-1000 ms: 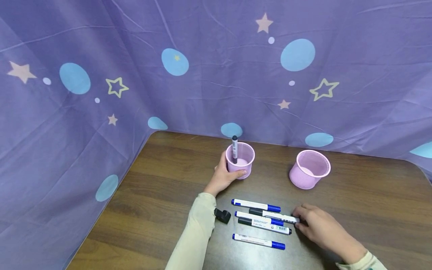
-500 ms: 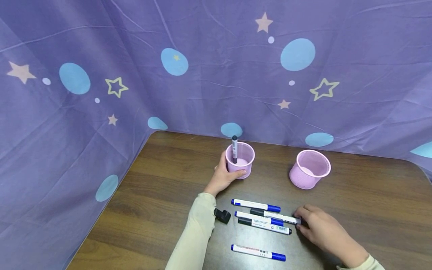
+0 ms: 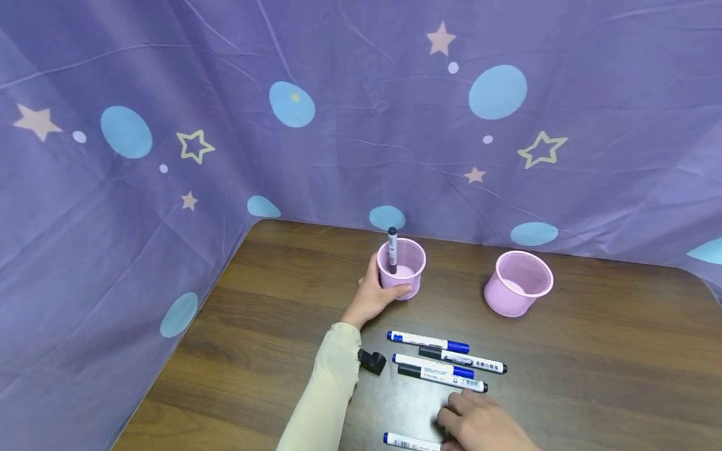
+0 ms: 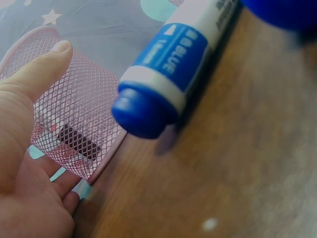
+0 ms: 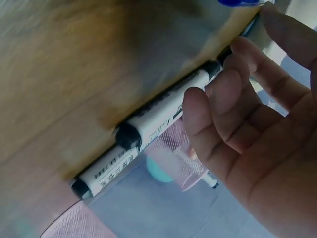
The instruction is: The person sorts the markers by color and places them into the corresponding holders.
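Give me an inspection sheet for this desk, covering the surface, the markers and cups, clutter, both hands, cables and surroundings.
Surface: dark wooden table, bare wood visible.
Job's things: left pink mesh cup holds one upright marker; right pink mesh cup looks empty; four markers lie in a cluster in front; a fifth, the near marker, lies at the frame's bottom edge.
Clutter: small black clip-like object beside the left sleeve.
Grippers: left hand grips the left cup; right hand rests by the near marker, fingers relaxed.
Cables: nothing seen.
Surroundings: purple cloth with stars and blue dots.
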The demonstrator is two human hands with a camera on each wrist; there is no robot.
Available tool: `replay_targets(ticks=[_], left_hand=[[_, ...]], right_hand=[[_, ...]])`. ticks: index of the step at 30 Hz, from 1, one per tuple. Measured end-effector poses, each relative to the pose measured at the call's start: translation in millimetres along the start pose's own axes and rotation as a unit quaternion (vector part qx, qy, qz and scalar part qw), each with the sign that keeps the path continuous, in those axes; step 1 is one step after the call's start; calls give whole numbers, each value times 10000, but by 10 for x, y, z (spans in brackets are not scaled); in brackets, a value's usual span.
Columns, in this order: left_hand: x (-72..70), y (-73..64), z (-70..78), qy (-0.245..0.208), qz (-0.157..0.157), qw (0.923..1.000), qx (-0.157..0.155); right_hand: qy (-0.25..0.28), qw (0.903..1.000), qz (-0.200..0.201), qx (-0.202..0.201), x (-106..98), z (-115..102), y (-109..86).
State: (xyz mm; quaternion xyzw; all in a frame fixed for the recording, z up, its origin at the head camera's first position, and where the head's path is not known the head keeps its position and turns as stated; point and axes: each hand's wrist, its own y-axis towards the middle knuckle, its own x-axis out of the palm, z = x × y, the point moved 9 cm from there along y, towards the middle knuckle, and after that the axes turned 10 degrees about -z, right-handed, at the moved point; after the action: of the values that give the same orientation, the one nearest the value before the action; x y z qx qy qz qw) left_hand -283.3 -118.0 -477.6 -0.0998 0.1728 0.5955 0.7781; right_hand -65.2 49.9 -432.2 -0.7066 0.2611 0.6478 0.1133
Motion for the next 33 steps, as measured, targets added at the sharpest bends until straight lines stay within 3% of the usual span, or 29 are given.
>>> replay_targets(ticks=[3,8,12,20,27,33], left_hand=[[-6,1,7,16,0,10000,-43],[-4,5,-4,41,21,10000,-61],[-4,9,-12,27,26,10000,-83],[-4,8,-13,-23,29,10000,-75],[-5,10,5,-23,-2,10000,-69],[-5,7,-6,-1,-9,9999,-103]], right_hand=[[-252,9996,-93,-38,58,-66,35],[25,9963,-844,169,189,-102,52],[69,9947,-1000,251,234,-108,71],[-562,9932,-405,932,70,116,129],[-1192,9835,612,1220,-63,215,155],[-1178,9797,732,1447,-84,295,198]])
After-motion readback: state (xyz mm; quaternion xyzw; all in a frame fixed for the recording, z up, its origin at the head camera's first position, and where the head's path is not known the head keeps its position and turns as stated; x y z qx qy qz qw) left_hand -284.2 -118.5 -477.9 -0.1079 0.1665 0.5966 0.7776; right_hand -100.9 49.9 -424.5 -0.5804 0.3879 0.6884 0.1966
